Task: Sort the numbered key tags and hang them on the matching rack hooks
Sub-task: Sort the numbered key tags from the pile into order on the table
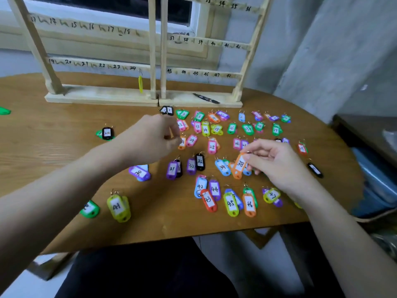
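At the far left edge of the wooden table [53, 151] lies a scrap of green plastic [4, 110], well apart from everything else. Further in, a black tag [107, 133] rests on a green one, and nearer the front edge sit a green tag [90, 209] and a yellow-green tag marked 41 [118, 207].

The wooden rack [141, 97] stands at the back of the table, its rails written with numbers. One yellow tag [140, 83] hangs beside the number 24 on the lowest left rail; the other hooks I can see are bare.

The left hand [153, 137] is raised over the table, knuckles toward me, fingers curled in. Something small may be pinched at its fingertips, but the blur keeps me from telling whether it holds anything. Below its wrist lies a purple tag marked 30 [139, 173].

To the right the tags are spread in loose rows by number: low numbers near the rack base, teens behind, twenties in the middle, then purple 31 [171, 169] and black 32 [200, 161], and at the front red 43 [208, 200], yellow-green 45 [231, 204] and orange 46 [249, 204].

The right hand [277, 163] pinches an orange tag marked 38 [240, 165] between thumb and fingers, holding it tilted just above the row of thirties, beside a blue tag marked 34 [222, 167]. The two hands are well apart.

Past the right hand, a lone black tag [315, 169] lies near the table's right edge.
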Tool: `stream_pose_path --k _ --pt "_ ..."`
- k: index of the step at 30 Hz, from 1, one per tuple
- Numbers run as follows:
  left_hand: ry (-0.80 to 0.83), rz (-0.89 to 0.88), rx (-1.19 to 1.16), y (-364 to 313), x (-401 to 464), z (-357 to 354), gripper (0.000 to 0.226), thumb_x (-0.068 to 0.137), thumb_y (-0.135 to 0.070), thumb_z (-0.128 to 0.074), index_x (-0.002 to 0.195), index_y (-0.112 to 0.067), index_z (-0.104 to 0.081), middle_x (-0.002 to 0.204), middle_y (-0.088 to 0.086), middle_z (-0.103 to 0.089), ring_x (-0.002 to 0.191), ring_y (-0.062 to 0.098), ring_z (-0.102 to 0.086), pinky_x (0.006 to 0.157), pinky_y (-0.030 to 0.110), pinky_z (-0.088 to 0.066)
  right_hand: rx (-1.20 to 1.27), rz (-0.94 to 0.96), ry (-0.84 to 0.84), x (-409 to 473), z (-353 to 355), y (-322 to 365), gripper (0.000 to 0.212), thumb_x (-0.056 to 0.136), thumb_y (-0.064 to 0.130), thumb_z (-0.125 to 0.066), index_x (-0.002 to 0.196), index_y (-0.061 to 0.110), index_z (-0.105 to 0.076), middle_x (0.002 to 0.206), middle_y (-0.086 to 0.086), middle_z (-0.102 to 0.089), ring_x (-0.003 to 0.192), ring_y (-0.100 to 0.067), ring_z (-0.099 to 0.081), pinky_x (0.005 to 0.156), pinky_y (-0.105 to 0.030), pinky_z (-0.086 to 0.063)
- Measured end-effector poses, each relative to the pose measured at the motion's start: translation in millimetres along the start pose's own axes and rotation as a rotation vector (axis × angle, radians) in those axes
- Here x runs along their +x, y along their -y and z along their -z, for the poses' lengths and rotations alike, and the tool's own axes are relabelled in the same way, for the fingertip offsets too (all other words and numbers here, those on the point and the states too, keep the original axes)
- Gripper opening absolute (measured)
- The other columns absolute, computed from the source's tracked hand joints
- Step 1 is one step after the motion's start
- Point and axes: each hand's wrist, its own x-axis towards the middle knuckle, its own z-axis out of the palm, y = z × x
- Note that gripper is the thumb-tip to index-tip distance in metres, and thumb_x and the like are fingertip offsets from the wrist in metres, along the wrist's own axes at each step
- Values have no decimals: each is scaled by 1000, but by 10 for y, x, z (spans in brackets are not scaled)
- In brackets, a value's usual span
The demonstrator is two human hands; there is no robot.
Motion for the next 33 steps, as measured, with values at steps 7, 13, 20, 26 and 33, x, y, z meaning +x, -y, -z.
stream_pose_path --k 7,13,20,26,33 --pt "52 -95 -21 -227 31 -270 4 94 -22 -65 90 -21 -65 63 -11 -53 61 4 -50 52 18 -30 3 -44 -34 -180 235 -177 16 92 3 -69 91 17 -75 73 -2 -72 65 -15 -64 60 -28 -48" --pt "108 -123 -34 -341 63 -406 10 93 -22 -66 87 -29 -61 67 -13 -55 65 3 -51 55 20 -32 -71 -43 -58 -235 427 -252 11 92 7 -72 93 18 -75 77 -2 -75 66 -12 -66 60 -20 -50" --pt "125 -123 -43 -422 62 -497 3 95 -24 -65 93 -26 -64 69 -15 -55 69 3 -52 56 18 -33 -153 -98 -134 -167 780 -365 8 92 12 -72 95 18 -77 78 -1 -77 69 -12 -67 63 -22 -49" --pt "135 -130 -33 -484 108 -591 4 95 -29 -63 92 -31 -61 69 -13 -58 71 5 -52 60 27 -36 -242 -118 -161 18 881 -506 8 92 12 -73 90 18 -78 65 15 -70 57 2 -60 57 -10 -41" --pt "130 -155 -41 -495 137 -608 3 95 -33 -63 94 -34 -60 68 -12 -57 70 5 -53 61 29 -39 -357 -151 -215 248 935 -602 7 93 16 -72 88 16 -77 55 11 -62 45 -2 -47 55 -25 -39"
